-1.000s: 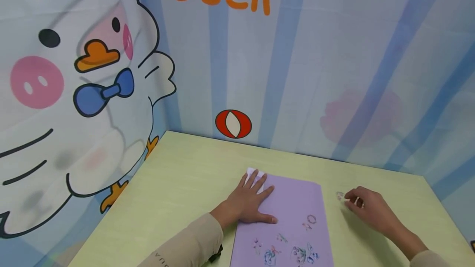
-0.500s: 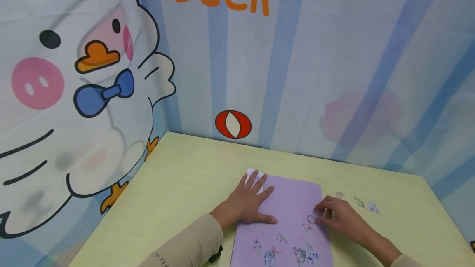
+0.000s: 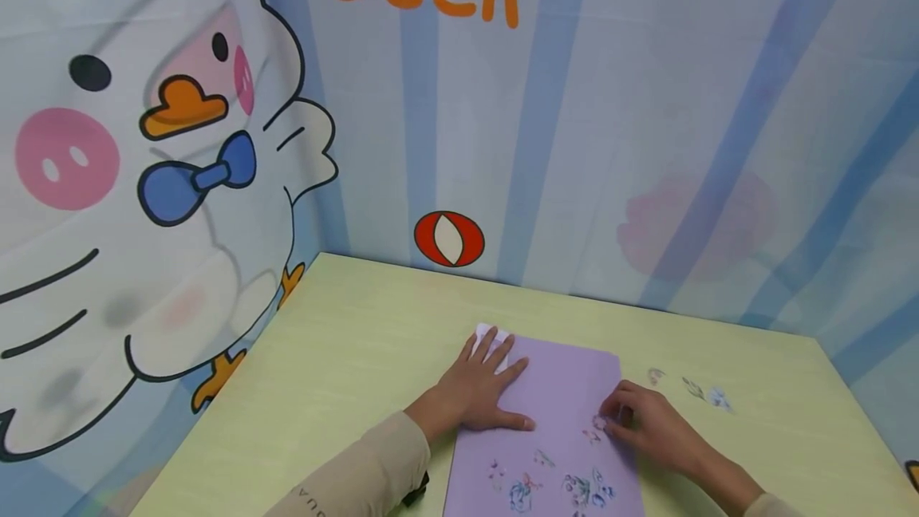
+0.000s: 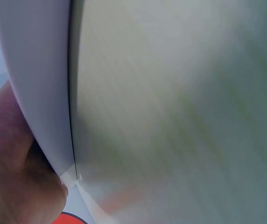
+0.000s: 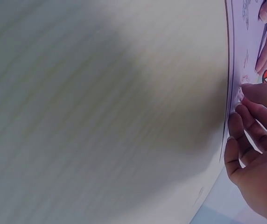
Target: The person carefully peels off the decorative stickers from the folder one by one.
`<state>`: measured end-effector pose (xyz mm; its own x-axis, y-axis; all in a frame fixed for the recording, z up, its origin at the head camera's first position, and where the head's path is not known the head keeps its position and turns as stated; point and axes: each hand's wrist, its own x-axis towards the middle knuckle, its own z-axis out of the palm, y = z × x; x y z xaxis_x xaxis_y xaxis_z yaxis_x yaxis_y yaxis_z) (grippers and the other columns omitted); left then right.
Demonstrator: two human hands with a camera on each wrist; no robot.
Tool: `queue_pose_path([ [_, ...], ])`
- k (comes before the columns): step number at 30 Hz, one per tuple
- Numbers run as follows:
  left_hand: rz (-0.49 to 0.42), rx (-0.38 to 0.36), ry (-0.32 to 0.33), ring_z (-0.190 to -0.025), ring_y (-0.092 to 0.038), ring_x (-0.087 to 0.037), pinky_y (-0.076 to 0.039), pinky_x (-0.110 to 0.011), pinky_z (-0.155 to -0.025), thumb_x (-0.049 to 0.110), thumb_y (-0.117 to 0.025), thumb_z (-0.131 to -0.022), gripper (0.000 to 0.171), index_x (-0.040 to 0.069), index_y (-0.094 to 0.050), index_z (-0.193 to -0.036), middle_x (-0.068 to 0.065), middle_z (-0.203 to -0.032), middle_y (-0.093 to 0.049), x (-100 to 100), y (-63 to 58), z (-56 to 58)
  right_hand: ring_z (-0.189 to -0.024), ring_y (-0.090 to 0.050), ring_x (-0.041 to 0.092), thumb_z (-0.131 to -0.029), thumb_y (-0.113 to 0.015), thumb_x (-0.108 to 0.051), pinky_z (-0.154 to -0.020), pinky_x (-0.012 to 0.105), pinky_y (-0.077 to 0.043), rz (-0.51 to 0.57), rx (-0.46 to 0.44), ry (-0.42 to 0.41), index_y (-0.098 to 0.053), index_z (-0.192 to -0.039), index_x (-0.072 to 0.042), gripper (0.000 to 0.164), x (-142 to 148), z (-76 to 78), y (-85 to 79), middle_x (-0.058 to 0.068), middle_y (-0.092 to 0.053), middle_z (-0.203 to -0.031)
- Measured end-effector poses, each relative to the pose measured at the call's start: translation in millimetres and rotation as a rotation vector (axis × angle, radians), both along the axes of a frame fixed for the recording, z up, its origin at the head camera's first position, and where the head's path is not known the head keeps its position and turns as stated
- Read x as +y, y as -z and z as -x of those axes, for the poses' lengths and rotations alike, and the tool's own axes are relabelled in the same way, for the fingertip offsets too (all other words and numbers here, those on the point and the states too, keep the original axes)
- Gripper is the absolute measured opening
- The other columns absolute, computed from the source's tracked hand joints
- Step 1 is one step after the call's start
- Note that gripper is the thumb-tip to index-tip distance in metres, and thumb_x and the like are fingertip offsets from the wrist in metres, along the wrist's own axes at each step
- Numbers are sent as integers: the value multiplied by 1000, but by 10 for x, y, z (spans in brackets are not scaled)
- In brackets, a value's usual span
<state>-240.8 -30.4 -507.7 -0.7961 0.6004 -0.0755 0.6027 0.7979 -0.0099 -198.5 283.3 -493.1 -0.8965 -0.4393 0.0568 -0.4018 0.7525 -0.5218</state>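
A purple page [image 3: 556, 389] lies on the table with several small colored flower stickers [image 3: 522, 493] over its lower half. My left hand [image 3: 481, 385] presses flat on its upper left, fingers spread, over a white piece of paper [image 3: 483, 331] at that corner. At the page's right edge, my right hand [image 3: 642, 421] has thumb and forefinger together on a small pinkish sticker [image 5: 240, 96], mostly hidden by the fingertips, close beside a ring-shaped sticker [image 3: 599, 423]. In the right wrist view, the other fingers of that hand curl loosely near the page's edge.
Several loose stickers [image 3: 693, 388] lie on the pale yellow table [image 3: 380, 325] right of the page. A small black object [image 3: 416, 491] shows beside my left sleeve. Behind the table hangs a blue-striped backdrop [image 3: 574, 142] with a cartoon duck.
My right hand has moved left from the loose stickers to the page's right edge, then slightly farther left and down toward the ring-shaped sticker. My left hand has stayed in place.
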Motion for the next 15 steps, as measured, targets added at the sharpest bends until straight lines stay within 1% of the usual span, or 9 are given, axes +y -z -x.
queue_pose_path([
  [3,4,-5,-2,-164,0,-34,-7,-56,-130,94,-38,-89,104,31,-24,-171,-6,-179,-10,-1,1,-3,-79,-56,4,-89,-83,-9,-70,25,-51,5,-7,5,-75,-95,-15,12,-16,2,1,-7,-63,-94],
  [7,3,-9,-4,-164,-1,-34,-7,-55,-130,94,-38,-88,104,32,-24,-171,-6,-179,-10,-1,3,-14,-80,-56,6,-90,-82,-8,-70,25,-51,14,-61,30,-73,-93,-15,12,-37,0,-10,-6,-62,-93],
  [10,-1,-5,-4,-164,-1,-34,-7,-56,-130,93,-39,-88,104,31,-24,-170,-6,-179,-11,-1,2,-16,-80,-55,8,-91,-81,-6,-69,25,-50,21,-95,64,-71,-92,-16,14,-51,3,-12,-6,-61,-91],
  [15,0,3,-3,-164,-1,-34,-8,-56,-130,93,-40,-88,104,32,-25,-170,-6,-178,-11,-4,-1,-8,-78,-57,8,-91,-79,-3,-69,25,-50,42,-92,99,-67,-92,-16,18,-54,5,-11,-8,-63,-86],
])
